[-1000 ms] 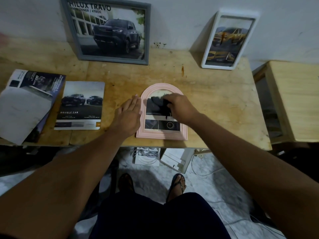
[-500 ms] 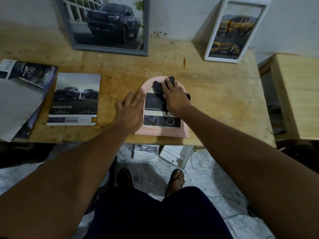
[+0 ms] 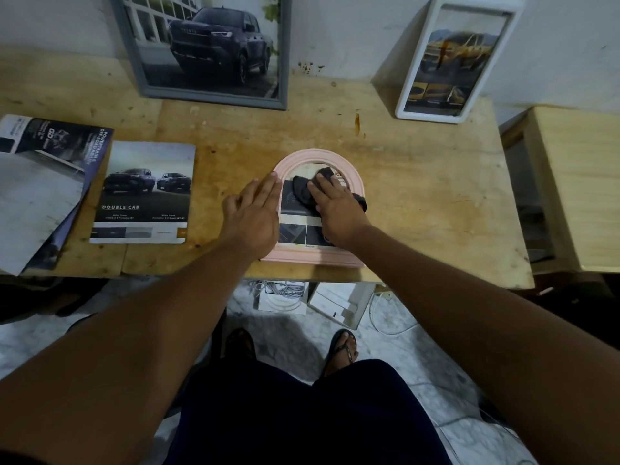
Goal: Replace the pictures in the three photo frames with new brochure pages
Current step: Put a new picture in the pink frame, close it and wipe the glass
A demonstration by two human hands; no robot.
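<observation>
Pink arched frame [image 3: 312, 258], flat at centre of counter [image 3: 419, 196]: left hand [image 3: 253, 214] spread open on its left rim, apparently steadying it; right hand [image 3: 335, 206], fingers extended, presses dark cloth [image 3: 302, 189] onto the glass, likely wiping.

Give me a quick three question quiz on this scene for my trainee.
1. True or false: the pink frame stands upright against the wall.
2. What does the right hand press onto its glass? A a dark cloth; B a sponge; C a brush.
3. How many other frames lean against the wall?
Key: 1 false, it lies flat on the table; 2 A; 3 two, the grey frame and the white frame.
</observation>
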